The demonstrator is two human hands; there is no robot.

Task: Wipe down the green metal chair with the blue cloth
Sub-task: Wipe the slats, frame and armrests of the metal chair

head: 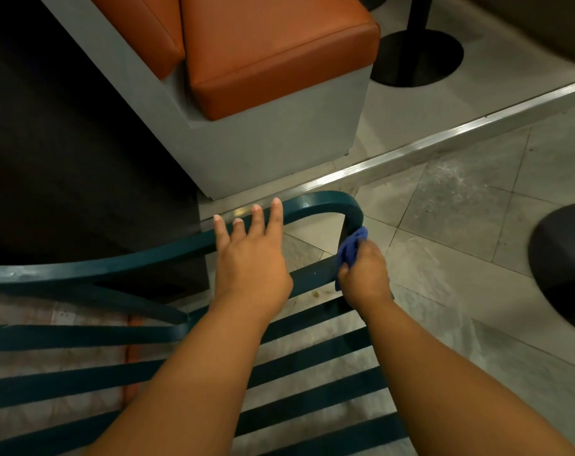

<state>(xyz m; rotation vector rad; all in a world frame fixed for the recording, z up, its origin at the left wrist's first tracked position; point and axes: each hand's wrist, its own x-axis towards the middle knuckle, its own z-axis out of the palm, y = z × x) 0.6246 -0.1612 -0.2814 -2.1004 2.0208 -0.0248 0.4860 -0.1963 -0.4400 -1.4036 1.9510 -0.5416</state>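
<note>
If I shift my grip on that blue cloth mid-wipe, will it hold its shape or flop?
Likely floppy: the blue cloth sits bunched and creased in the right hand. Probably light, as one hand pins it easily against the green chair.

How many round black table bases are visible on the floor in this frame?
2. One round black base sits top right behind the orange bench, with its pole. The other is cut off by the right edge. Others may lie out of frame.

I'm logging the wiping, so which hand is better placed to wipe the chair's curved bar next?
Right hand: it grips the cloth against the chair below the bend. The left hand is open, without a cloth.
</note>
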